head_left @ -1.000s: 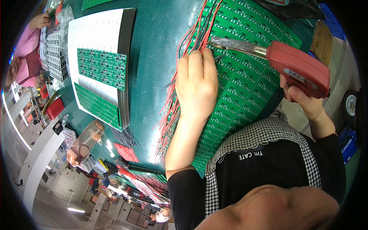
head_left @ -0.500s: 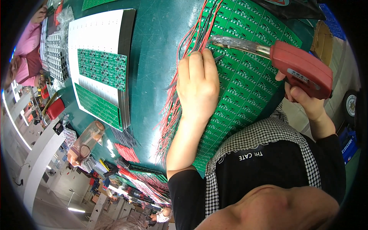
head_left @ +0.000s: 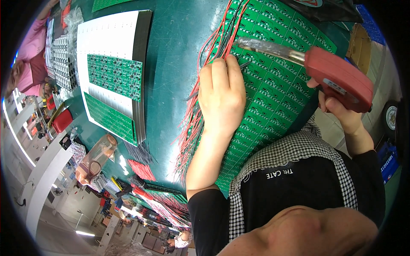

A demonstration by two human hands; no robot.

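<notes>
Clear jar: near the paper stack; we cannot tell its contents.
Writing: pale label on the red gun-shaped tool; white lettering on our black shirt.
Right hand: wrapped around the tool's handle.
Left hand: fingers together over red and black wires, on green boards; we cannot tell whether they clamp.

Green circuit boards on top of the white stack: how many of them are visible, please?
2. The upper board lies around the middle of the white stack; the lower board lies near its bottom end in the picture. Others may be hidden beneath.
</notes>
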